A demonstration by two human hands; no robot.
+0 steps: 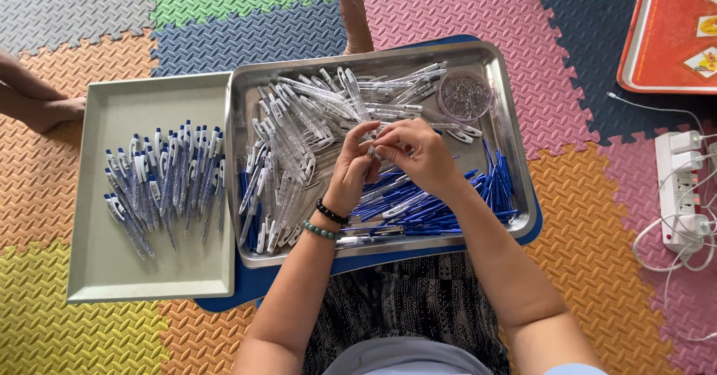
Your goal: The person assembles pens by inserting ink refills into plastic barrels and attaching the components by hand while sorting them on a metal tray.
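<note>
Both my hands meet over the middle of a steel tray. My left hand, with two bead bracelets on its wrist, and my right hand pinch a small pen part between their fingertips. Under them lie several clear pen barrels on the left and a heap of blue refills on the right. A small clear round cup of springs stands at the tray's far right.
A beige flat tray on the left holds several assembled blue-and-white pens. Coloured foam mats cover the floor. An orange tray sits at top right, a white power strip with cables at right. Another person's foot and a limb lie nearby.
</note>
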